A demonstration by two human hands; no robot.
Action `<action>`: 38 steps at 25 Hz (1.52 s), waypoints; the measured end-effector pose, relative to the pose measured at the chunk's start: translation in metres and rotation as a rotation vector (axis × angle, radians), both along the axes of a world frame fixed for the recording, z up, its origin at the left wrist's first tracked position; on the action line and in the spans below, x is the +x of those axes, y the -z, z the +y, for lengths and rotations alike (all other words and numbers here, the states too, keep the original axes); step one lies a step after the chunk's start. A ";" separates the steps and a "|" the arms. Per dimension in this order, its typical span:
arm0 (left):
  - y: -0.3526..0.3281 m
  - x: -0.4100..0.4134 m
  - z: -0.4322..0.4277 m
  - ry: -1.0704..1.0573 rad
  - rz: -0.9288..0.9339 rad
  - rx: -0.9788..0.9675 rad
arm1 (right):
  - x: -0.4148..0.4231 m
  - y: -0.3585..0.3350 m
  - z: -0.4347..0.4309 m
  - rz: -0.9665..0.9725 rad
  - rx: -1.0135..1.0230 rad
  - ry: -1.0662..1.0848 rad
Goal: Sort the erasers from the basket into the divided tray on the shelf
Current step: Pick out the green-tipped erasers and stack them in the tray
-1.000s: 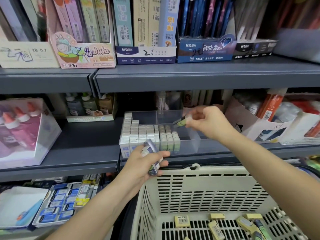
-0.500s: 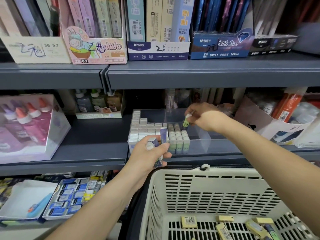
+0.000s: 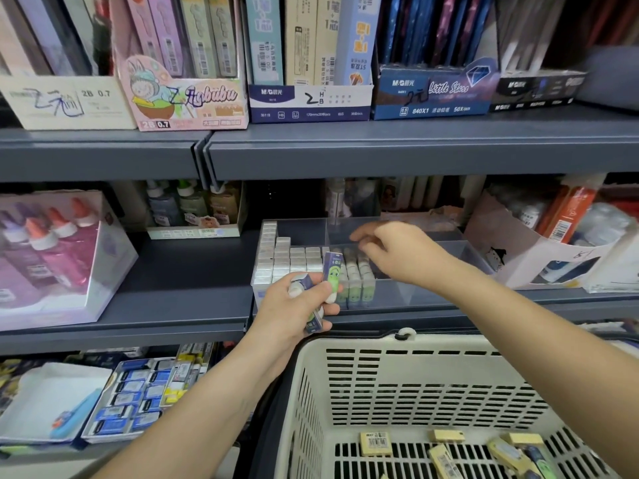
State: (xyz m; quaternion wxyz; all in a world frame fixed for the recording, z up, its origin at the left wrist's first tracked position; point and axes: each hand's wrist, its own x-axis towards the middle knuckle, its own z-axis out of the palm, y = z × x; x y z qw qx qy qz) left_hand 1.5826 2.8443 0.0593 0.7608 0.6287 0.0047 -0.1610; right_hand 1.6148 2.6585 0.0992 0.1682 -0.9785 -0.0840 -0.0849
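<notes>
The clear divided tray (image 3: 432, 293) stands on the middle shelf. Its left compartment holds rows of white erasers (image 3: 283, 261); beside them is a short row of green-faced erasers (image 3: 356, 283). My left hand (image 3: 287, 316) hovers at the tray's front edge and grips a few erasers (image 3: 332, 271), one of them upright. My right hand (image 3: 397, 254) reaches into the tray, fingertips down at the back of the green row. Whether an eraser is under them is hidden. Below, the cream basket (image 3: 449, 340) holds several yellow and green erasers (image 3: 375, 443) on its floor.
Grey shelf edges run above and below the tray. Glue bottles in a clear box (image 3: 52, 257) sit at left, a torn cardboard box (image 3: 539, 257) at right. Pencil-lead boxes (image 3: 307, 102) line the upper shelf. Trays of blue-wrapped erasers (image 3: 135, 399) lie on the lower shelf.
My right hand has lowered from above the tray to the back of the green row; the green eraser it pinched no longer shows. My left hand has raised one eraser upright.
</notes>
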 end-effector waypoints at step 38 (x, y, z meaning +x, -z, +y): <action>0.000 0.000 0.004 0.013 -0.058 0.108 | 0.016 0.004 -0.002 0.118 0.084 0.131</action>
